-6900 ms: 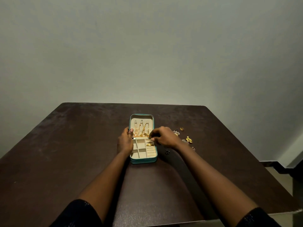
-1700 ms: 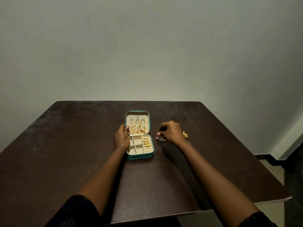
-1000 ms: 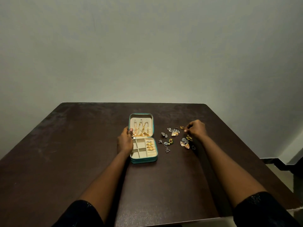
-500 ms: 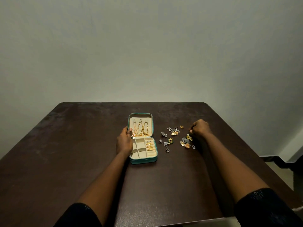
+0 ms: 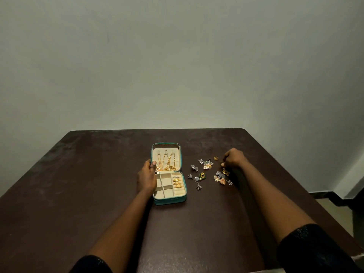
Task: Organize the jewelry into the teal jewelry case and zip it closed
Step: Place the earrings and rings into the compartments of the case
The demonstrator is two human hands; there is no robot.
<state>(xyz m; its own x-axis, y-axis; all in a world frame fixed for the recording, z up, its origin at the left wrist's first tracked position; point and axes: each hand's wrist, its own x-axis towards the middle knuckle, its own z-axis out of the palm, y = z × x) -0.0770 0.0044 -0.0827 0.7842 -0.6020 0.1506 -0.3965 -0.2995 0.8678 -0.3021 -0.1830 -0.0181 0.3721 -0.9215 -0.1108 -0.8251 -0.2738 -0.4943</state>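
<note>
At the middle of the dark brown worktop (image 5: 78, 184), a teal jewelry case (image 5: 169, 200), unzipped and lying open, lid (image 5: 176, 152) folded back flat toward the far side. Inside the lid, against cream lining, gold chains (image 5: 166, 162) hung side by side, pooled together at the hinge end. In the near half, cream compartments; down the right-hand column, a row of gold rings (image 5: 177, 182), with one silvery ring (image 5: 175, 176) at the far end of the row.

On the case's left edge, by the hinge, the left hand (image 5: 146, 177): grip closed on the case, thumb laid against the lid's rim, other fingers hidden under the back of the hand.

To the right of the case and apart from it, loose jewelry scattered on the worktop: silvery floral pieces (image 5: 194, 167), a green-and-yellow piece (image 5: 202, 175), gold teardrop earrings (image 5: 219, 179), and furthest away a small gold piece (image 5: 216, 158).

At the far right of that scatter, the right hand (image 5: 233, 158), knuckles up, fingers curled down toward the worktop. Grip curled, but pinching something or nothing: cannot tell, too small.

At the near edge, black sleeves (image 5: 307, 249) on both forearms. Beyond the worktop, a plain pale wall (image 5: 177, 66).
</note>
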